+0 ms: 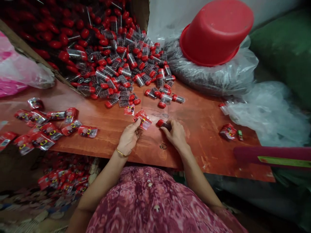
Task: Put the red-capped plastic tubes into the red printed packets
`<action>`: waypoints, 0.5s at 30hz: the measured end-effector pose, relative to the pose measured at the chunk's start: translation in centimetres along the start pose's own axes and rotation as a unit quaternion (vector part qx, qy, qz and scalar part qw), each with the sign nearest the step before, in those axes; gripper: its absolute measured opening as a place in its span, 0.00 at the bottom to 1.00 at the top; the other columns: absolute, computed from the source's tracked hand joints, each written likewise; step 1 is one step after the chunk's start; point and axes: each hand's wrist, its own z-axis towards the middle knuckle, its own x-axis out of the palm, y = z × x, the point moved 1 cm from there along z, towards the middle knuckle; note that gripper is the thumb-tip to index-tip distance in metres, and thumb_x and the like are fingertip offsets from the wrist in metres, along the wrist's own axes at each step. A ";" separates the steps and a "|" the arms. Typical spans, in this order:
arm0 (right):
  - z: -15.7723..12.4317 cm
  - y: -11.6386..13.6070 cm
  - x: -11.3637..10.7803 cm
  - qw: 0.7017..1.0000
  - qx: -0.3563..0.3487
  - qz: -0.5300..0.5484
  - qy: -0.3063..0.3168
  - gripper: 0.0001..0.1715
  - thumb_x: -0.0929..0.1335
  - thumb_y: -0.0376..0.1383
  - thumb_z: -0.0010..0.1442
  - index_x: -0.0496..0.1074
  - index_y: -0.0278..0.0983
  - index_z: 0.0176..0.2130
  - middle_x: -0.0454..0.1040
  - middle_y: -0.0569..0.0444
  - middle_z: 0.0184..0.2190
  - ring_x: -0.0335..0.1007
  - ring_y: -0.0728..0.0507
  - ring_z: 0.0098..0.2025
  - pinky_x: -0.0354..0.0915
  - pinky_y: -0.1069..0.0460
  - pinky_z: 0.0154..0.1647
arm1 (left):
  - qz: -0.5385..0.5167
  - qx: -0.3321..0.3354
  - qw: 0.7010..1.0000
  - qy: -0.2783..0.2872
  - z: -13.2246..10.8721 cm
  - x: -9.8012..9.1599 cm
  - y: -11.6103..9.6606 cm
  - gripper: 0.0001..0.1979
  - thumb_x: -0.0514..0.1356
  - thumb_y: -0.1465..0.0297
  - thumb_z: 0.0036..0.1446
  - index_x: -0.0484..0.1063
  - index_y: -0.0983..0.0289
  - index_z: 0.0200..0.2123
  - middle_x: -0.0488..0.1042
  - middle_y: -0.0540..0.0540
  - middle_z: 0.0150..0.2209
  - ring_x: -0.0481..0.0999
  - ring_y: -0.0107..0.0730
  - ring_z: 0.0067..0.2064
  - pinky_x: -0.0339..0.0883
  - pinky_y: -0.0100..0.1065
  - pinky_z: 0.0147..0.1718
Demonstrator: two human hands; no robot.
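Observation:
Between the thumb and fingers of my left hand (pixel 130 137) is a red printed sleeve (pixel 143 120) with a clear part. My right hand (pixel 177 133) is closed around a small clear bottle (pixel 163 124) with a red cap and dark contents. The bottle lies almost level, its cap pointing left towards the sleeve, and the two are apart. Just beyond my left hand, a small red printed piece (pixel 129 110) lies on the wooden table (pixel 145 150). Farther off spreads a big heap of red-capped bottles (pixel 123 72).
Red-sleeved bottles (pixel 41 129) lie on the left, with more in a pile (pixel 65 178) below the table edge. An upturned red tub (pixel 216 32) rests on a filled plastic bag (pixel 209 79). At right are a crumpled clear bag (pixel 277 113), a red packet (pixel 228 132) and a purple roll (pixel 247 155).

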 end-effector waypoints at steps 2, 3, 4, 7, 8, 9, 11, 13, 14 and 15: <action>-1.1 0.4 -0.5 0.993 0.010 0.120 0.013 0.16 0.66 0.46 0.54 0.69 0.36 0.37 0.73 0.51 0.30 0.66 0.44 0.30 0.62 0.49 0.32 | 0.006 0.000 1.000 0.002 0.0 0.1 0.1 0.20 0.73 0.62 0.27 0.70 0.66 0.22 0.72 0.47 0.18 0.68 0.19 0.19 0.59 0.22 0.19; -1.7 0.8 -0.8 0.982 0.012 0.185 0.021 0.17 0.66 0.46 0.54 0.69 0.37 0.39 0.73 0.52 0.30 0.66 0.45 0.29 0.63 0.50 0.31 | 0.013 0.001 1.000 0.002 0.0 0.2 0.2 0.20 0.73 0.62 0.26 0.70 0.66 0.22 0.72 0.47 0.18 0.68 0.19 0.19 0.58 0.22 0.19; -2.3 1.3 -1.1 0.970 0.012 0.241 0.029 0.17 0.66 0.46 0.54 0.69 0.37 0.39 0.73 0.53 0.30 0.66 0.46 0.28 0.63 0.51 0.29 | 0.021 0.004 1.000 0.003 -0.1 0.3 0.2 0.20 0.73 0.62 0.26 0.71 0.67 0.21 0.72 0.47 0.18 0.68 0.19 0.19 0.58 0.22 0.20; -3.6 3.0 -2.1 0.947 0.002 0.317 0.056 0.15 0.69 0.43 0.52 0.71 0.38 0.38 0.74 0.55 0.31 0.68 0.47 0.30 0.65 0.53 0.30 | 0.046 0.021 0.999 0.003 -0.3 0.6 0.4 0.21 0.72 0.60 0.25 0.70 0.67 0.20 0.72 0.47 0.18 0.68 0.19 0.19 0.59 0.23 0.20; -3.8 3.5 -2.3 0.945 -0.002 0.320 0.062 0.14 0.69 0.42 0.52 0.72 0.38 0.38 0.74 0.54 0.32 0.69 0.47 0.31 0.65 0.53 0.31 | 0.055 0.026 0.998 0.003 -0.4 0.7 0.5 0.21 0.72 0.60 0.24 0.70 0.67 0.19 0.72 0.47 0.17 0.68 0.19 0.19 0.59 0.23 0.21; -3.9 4.0 -2.5 0.946 -0.004 0.319 0.066 0.14 0.69 0.41 0.51 0.72 0.37 0.38 0.74 0.54 0.32 0.69 0.47 0.32 0.65 0.53 0.32 | 0.064 0.031 0.997 0.003 -0.5 0.7 0.5 0.21 0.72 0.59 0.24 0.70 0.67 0.19 0.71 0.47 0.17 0.68 0.19 0.19 0.58 0.23 0.21; -3.8 4.6 -2.4 0.945 0.002 0.318 0.069 0.13 0.70 0.40 0.51 0.73 0.37 0.37 0.74 0.53 0.32 0.69 0.46 0.32 0.65 0.53 0.32 | 0.080 0.043 0.996 0.002 -0.6 0.7 0.5 0.21 0.72 0.58 0.25 0.71 0.67 0.19 0.72 0.48 0.17 0.68 0.19 0.19 0.58 0.23 0.21; -3.5 5.1 -2.1 0.941 0.022 0.333 0.061 0.12 0.70 0.40 0.50 0.73 0.37 0.36 0.73 0.54 0.29 0.68 0.47 0.30 0.64 0.53 0.30 | 0.090 0.060 0.994 0.002 -0.7 0.7 0.5 0.21 0.72 0.58 0.25 0.73 0.68 0.21 0.73 0.48 0.18 0.68 0.19 0.20 0.59 0.24 0.22; -3.4 5.2 -2.0 0.935 0.033 0.347 0.061 0.12 0.70 0.40 0.50 0.73 0.37 0.34 0.73 0.55 0.28 0.67 0.48 0.29 0.64 0.54 0.29 | 0.092 0.070 0.993 0.004 -0.7 0.6 0.5 0.21 0.72 0.59 0.25 0.74 0.68 0.22 0.74 0.49 0.19 0.69 0.20 0.21 0.60 0.24 0.23; -3.3 5.4 -1.8 0.928 0.044 0.365 0.064 0.11 0.70 0.40 0.49 0.73 0.36 0.34 0.72 0.55 0.27 0.66 0.48 0.27 0.63 0.54 0.28 | 0.093 0.080 0.992 0.008 -0.7 0.6 0.5 0.21 0.72 0.59 0.25 0.74 0.68 0.22 0.74 0.49 0.20 0.69 0.20 0.22 0.61 0.24 0.24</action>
